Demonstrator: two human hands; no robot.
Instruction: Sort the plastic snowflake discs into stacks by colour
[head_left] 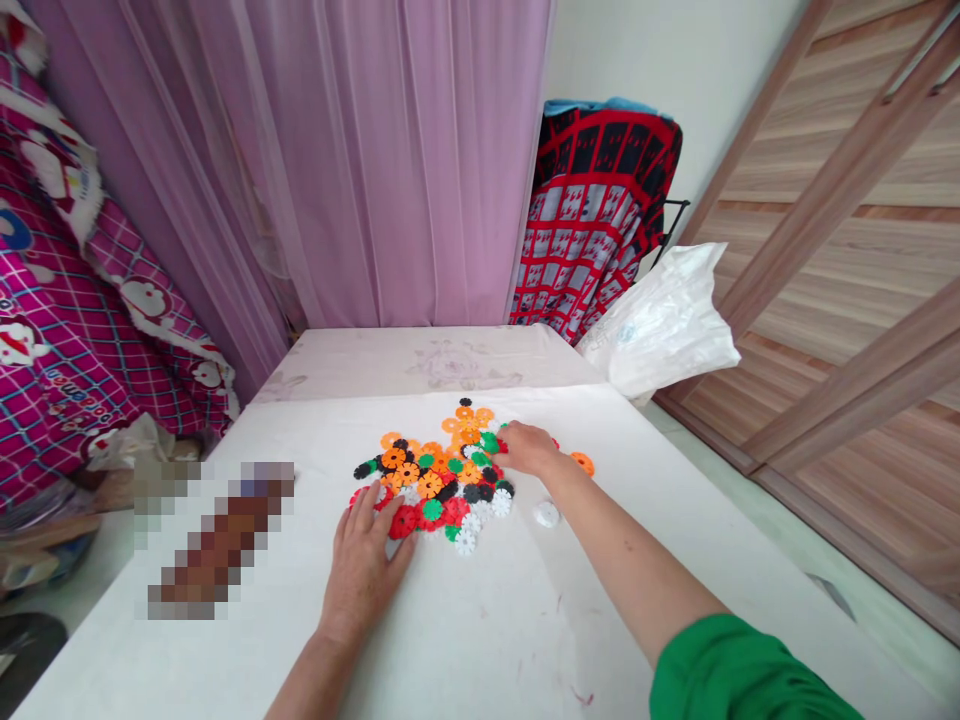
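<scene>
A loose pile of small notched plastic discs, snowflake building pieces [430, 486], lies on the white-covered table in orange, red, green, black and white. My left hand [364, 560] rests at the near left edge of the pile, palm down and fingers spread, its fingertips at a red disc [403, 521]. Over the far right part of the pile, my right hand [529, 448] has its fingers bent inward beside a green disc [489, 442]. Some red shows at its fingertips, but whatever lies between them is mostly hidden.
A white disc-shaped item [547, 514] sits right of the pile, with an orange disc [583, 464] beyond my right forearm. A blurred-out patch [225, 540] covers something at left. A white plastic bag [667, 320] stands by the table's far right edge [637, 400].
</scene>
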